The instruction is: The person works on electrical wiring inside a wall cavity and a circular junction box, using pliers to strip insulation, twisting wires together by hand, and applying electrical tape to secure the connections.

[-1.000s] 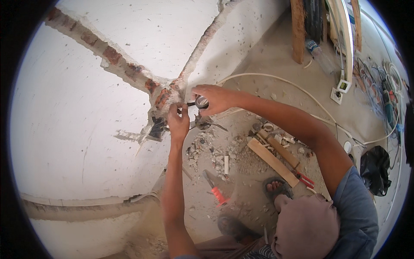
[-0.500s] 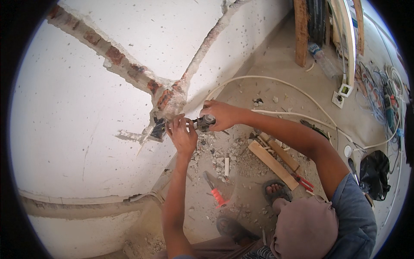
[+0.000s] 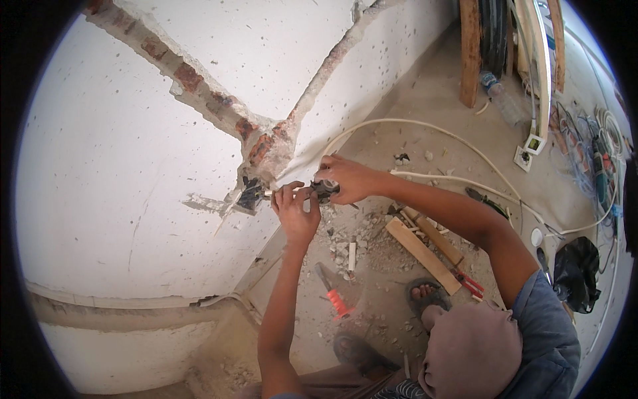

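Note:
My right hand [image 3: 349, 178] is closed round a small dark object [image 3: 323, 191] with a rounded grey part; its exact kind is hard to make out. Just left of it, my left hand [image 3: 297, 214] has its fingers bent and pinched at the near end of that object. What lies between those fingertips is mostly hidden. Both hands are close to the wall, beside a black recessed box [image 3: 250, 194] set in broken plaster. A short pale piece shows between the box and my left fingertips.
Chiselled grooves [image 3: 189, 80] run up the white wall. A cream cable [image 3: 425, 122] loops across the floor. Rubble lies around wooden strips [image 3: 422, 255], red-handled pliers [image 3: 470, 284] and an orange-handled tool [image 3: 337, 302]. A black bag [image 3: 577, 274] and tangled wires [image 3: 577, 149] are at right.
My left hand has shifted right, away from the wall box, along with a slight shift of the whole view. The right hand still grips the dark object.

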Tool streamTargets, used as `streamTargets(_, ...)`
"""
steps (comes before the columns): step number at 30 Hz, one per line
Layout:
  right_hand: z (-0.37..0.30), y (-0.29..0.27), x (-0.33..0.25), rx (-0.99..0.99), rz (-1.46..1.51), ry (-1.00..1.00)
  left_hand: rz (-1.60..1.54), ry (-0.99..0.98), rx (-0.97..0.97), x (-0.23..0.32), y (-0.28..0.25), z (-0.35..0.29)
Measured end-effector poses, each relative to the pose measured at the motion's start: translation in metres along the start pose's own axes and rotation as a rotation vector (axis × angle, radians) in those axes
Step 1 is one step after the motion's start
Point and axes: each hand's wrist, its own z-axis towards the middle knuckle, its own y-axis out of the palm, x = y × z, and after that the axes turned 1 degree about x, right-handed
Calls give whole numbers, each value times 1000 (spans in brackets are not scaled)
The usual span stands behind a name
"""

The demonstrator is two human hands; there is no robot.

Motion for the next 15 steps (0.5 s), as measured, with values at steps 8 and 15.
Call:
streamTargets(8, -2, 7, -1, 84, 50, -33, -104, -33, -119, -21, -1, 5)
streamTargets(15, -2, 4, -1, 84, 41, -32, -36, -20, -75, -13, 12, 10)
